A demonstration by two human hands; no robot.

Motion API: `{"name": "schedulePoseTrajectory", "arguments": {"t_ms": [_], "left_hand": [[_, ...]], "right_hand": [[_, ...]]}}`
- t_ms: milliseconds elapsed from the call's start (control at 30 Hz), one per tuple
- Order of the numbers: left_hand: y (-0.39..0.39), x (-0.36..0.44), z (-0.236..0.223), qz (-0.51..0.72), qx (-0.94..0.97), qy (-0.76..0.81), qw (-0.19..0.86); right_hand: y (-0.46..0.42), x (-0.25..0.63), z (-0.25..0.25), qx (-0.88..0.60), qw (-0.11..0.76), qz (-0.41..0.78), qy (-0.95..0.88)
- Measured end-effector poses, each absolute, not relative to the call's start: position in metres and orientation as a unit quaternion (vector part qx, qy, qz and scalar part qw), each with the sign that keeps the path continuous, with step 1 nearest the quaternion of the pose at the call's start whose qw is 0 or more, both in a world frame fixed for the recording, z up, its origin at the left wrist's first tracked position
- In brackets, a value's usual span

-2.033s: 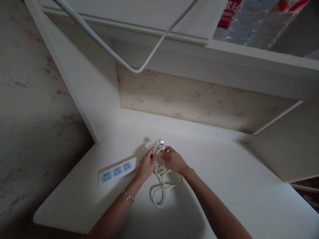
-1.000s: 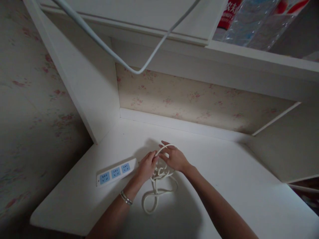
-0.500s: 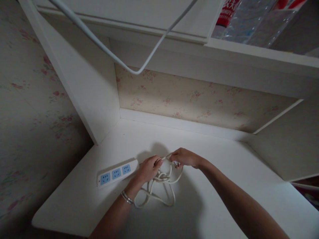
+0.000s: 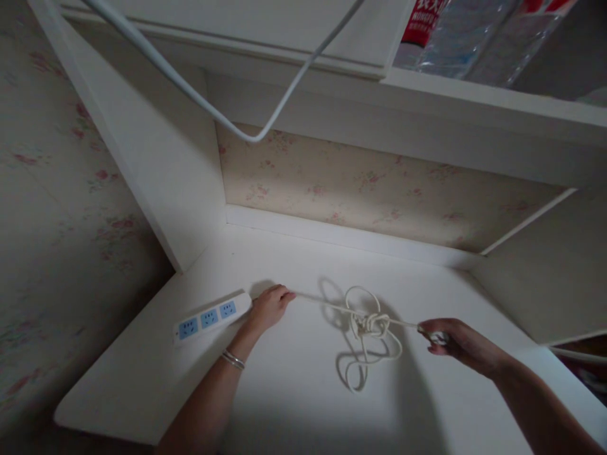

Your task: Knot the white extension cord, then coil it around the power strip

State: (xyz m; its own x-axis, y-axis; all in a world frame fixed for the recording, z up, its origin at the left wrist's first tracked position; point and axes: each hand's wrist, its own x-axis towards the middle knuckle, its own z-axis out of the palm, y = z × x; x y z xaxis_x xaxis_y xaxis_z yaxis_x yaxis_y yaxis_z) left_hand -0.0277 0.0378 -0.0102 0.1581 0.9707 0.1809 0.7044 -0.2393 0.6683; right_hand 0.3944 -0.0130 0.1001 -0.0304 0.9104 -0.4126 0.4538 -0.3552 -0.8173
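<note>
Three blue outlets (image 4: 209, 318) line the strip (image 4: 244, 303), which lies on the desk (image 4: 118, 385) at left, just beside the left grip (image 4: 269, 308), pinching the cord (image 4: 317, 299). The cord stretches straight into a raised tangle (image 4: 374, 324), then to the right grip (image 4: 462, 344), closed around what looks like the plug (image 4: 440, 338). Pulling hard both ways could tighten the tangle or, if the left pinch slips, drag the strip.

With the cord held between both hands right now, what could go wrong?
Pulling both ends could cinch the tangle in the cord tighter. The left hand holds the cord close to the power strip, so a hard tug by the right hand might drag the strip.
</note>
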Motion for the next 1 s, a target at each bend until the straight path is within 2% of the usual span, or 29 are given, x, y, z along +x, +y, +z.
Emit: {"name": "schedulePoseTrajectory", "arguments": {"t_ms": [167,267,400,500,667,733,800,1000], "left_hand": [[0.034,-0.016,-0.008,0.285,0.744,0.59,0.135],[0.033,-0.013,-0.006,0.266,0.739,0.611,0.101],[0.034,-0.009,-0.007,0.269,0.734,0.612,0.117],[0.034,-0.008,-0.011,0.3,0.733,0.595,0.136],[0.029,-0.013,-0.016,0.306,0.732,0.587,0.161],[0.027,-0.013,-0.014,0.288,0.741,0.586,0.155],[0.024,-0.013,-0.011,0.26,0.757,0.583,0.139],[0.021,-0.009,-0.001,0.221,0.766,0.593,0.112]], "right_hand": [[-0.047,0.384,0.1,-0.651,0.206,0.551,-0.48],[-0.063,0.362,0.106,-0.616,0.135,0.581,-0.514],[-0.068,0.323,0.118,-0.529,0.017,0.566,-0.632],[-0.062,0.29,0.122,-0.468,-0.016,0.551,-0.691],[-0.044,0.235,0.12,-0.458,0.018,0.291,-0.84],[-0.034,0.215,0.116,-0.442,0.031,0.249,-0.861],[-0.021,0.197,0.106,-0.457,0.037,0.283,-0.843],[0.02,0.158,0.058,-0.541,0.101,0.494,-0.673]]}}
